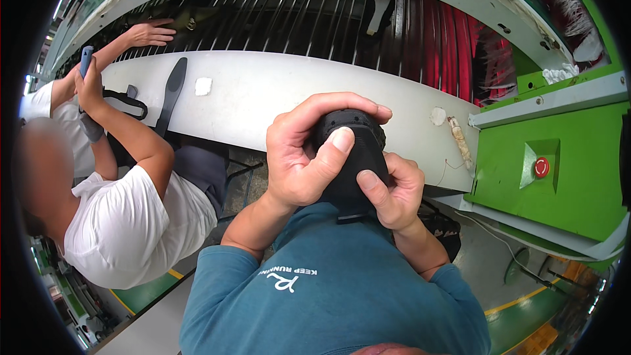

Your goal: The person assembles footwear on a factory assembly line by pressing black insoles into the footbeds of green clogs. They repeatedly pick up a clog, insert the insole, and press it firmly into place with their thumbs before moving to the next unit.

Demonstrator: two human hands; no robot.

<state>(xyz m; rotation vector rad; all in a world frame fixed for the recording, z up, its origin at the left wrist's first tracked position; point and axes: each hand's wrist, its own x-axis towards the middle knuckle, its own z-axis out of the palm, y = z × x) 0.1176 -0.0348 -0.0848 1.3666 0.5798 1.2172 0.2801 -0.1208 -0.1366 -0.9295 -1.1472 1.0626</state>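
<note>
Both my hands are wrapped round a black shoe [358, 177], held up close to my chest. My left hand [299, 151] curls its fingers over the top end, with the thumb pressed on the black surface. Lower down, my right hand [397, 190] grips the right side, its thumb also lying on the shoe. The fingers' far sides and the underside of the shoe are hidden. Beyond my hands lies a white worktop [256, 92]. A black insole-shaped piece [173, 92] rests at its left part, beside a small white pad [203, 86].
A rod conveyor [296, 16] runs behind the worktop, carrying a shoe with a pale inside [379, 10]. To the left, a person in white [131, 223] holds a blue-handled tool [86, 60]. On the right stands a green machine panel [552, 177] with a red button [541, 167].
</note>
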